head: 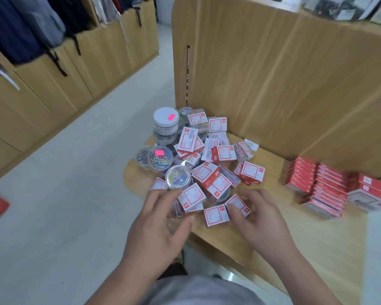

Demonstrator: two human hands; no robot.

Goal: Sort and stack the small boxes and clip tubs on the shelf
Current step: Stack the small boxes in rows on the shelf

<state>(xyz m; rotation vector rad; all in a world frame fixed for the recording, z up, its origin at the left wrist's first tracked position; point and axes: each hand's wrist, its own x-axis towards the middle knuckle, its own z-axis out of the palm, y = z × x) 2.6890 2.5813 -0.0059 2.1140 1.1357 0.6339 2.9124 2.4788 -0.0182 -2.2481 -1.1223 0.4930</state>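
Boxes (pixel 209 179), small, red with white labels, lie in a loose heap at the left end of the wooden shelf (pixel 284 234), some flat, some tipped. Tubs (pixel 160 158) are mixed among them: round, clear, filled with coloured clips. One tall tub (pixel 165 119) at the back has a white lid and a pink sticker. My left hand (pixel 161 221) is at the heap's near edge, fingers and thumb curved round a clear tub (pixel 176 216), with a box leaning on top of it. My right hand (pixel 255 214) has its fingers spread and bent over one box (pixel 238 204), thumb at its near edge; I cannot tell whether it is gripped. Further right, well apart, red packs (pixel 317 188) stand in neat stacks. A wood panel (pixel 273 73) closes the shelf behind. Bags (pixel 20 29) hang across the aisle.
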